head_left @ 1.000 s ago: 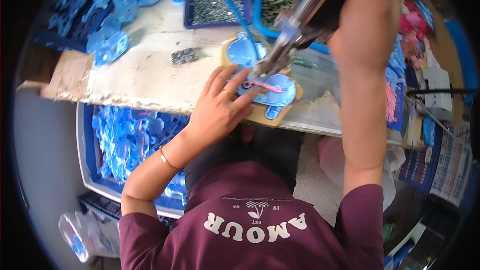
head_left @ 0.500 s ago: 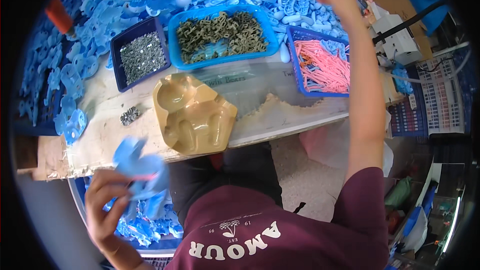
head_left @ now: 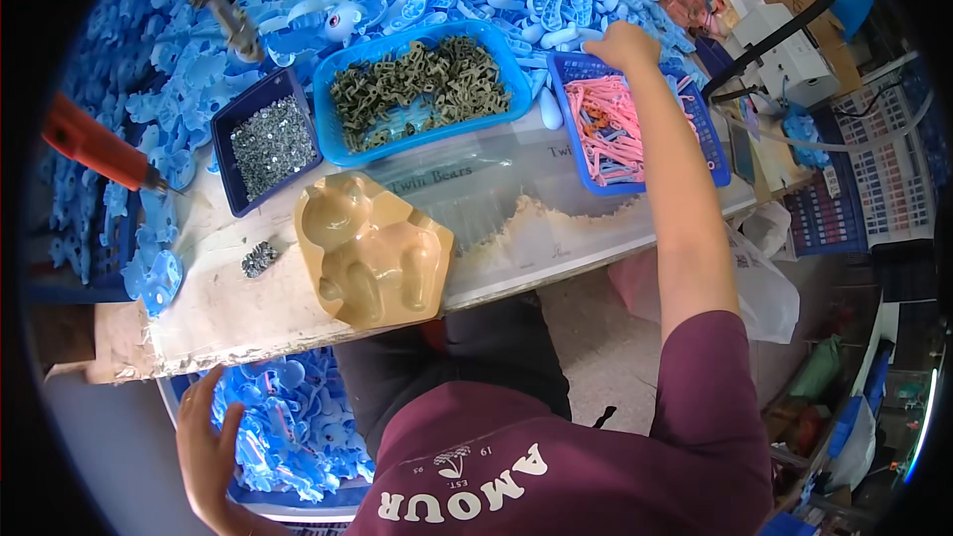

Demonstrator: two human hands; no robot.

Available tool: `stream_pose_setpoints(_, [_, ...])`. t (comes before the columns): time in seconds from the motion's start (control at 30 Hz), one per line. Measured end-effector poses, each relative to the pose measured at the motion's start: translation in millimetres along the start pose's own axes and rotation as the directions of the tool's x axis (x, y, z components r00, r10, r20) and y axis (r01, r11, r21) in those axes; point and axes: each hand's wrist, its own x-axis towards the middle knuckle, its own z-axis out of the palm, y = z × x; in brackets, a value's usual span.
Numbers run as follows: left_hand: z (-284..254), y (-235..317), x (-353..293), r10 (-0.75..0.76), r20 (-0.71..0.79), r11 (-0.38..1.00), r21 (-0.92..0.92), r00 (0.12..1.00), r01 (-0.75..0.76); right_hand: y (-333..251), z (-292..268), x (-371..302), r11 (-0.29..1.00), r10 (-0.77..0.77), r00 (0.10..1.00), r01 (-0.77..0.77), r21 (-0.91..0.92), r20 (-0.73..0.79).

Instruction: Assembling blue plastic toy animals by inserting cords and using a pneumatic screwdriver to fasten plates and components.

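My left hand (head_left: pixel 206 447) is open, fingers and thumb apart, at the left edge of a bin of blue plastic toy parts (head_left: pixel 288 427) below the table edge. My right hand (head_left: pixel 627 46) reaches to the far rim of a blue basket (head_left: pixel 722 177), next to the heap of blue parts (head_left: pixel 556 0). Its fingers curl together and their tips are partly hidden, so I cannot make out what they hold. Pink strip-like pieces (head_left: pixel 606 129) lie in that basket under my forearm. A tan moulded tray (head_left: pixel 382 208) with shaped hollows rests at the table's front edge.
A light-blue tray (head_left: pixel 342 154) contains grey-green clip-like pieces; a dark-blue basket (head_left: pixel 238 201) holds small metal screws. A little screw pile (head_left: pixel 260 259) lies by the tan tray. At left are an orange power driver (head_left: pixel 99 147) and a hanging metal tool (head_left: pixel 223 10).
My left hand has let go of the blue toy part over the bin and opened. My right hand has come down and nearer, to the basket's far rim. The view has shifted slightly.
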Motion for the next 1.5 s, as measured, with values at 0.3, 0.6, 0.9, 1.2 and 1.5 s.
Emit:
stream_pose_setpoints(0.3, [36,96,69,0.591,-0.181,0.743,-0.256,0.786,-0.618,28,-30,-77,0.485,-0.377,0.877,0.461,0.743,-0.298])
stream_pose_setpoints(0.6, [102,201,108,0.581,-0.342,0.454,-0.617,0.738,-0.643,-76,-60,-273,0.125,-0.802,0.52,0.626,0.77,-0.293])
stream_pose_setpoints(0.9, [100,158,106,0.714,-0.429,0.552,-0.14,0.553,-0.822,87,8,-101,0.868,-0.395,0.75,0.494,0.051,-0.53])
stream_pose_setpoints(1.2, [118,129,101,0.751,-0.417,0.573,0.024,0.512,-0.819,107,8,-79,0.859,-0.412,0.683,0.511,-0.008,-0.603])
stream_pose_setpoints(1.5, [131,136,102,0.757,-0.381,0.587,0.039,0.531,-0.809,-67,-45,-211,0.186,-0.586,0.804,0.256,0.949,-0.102])
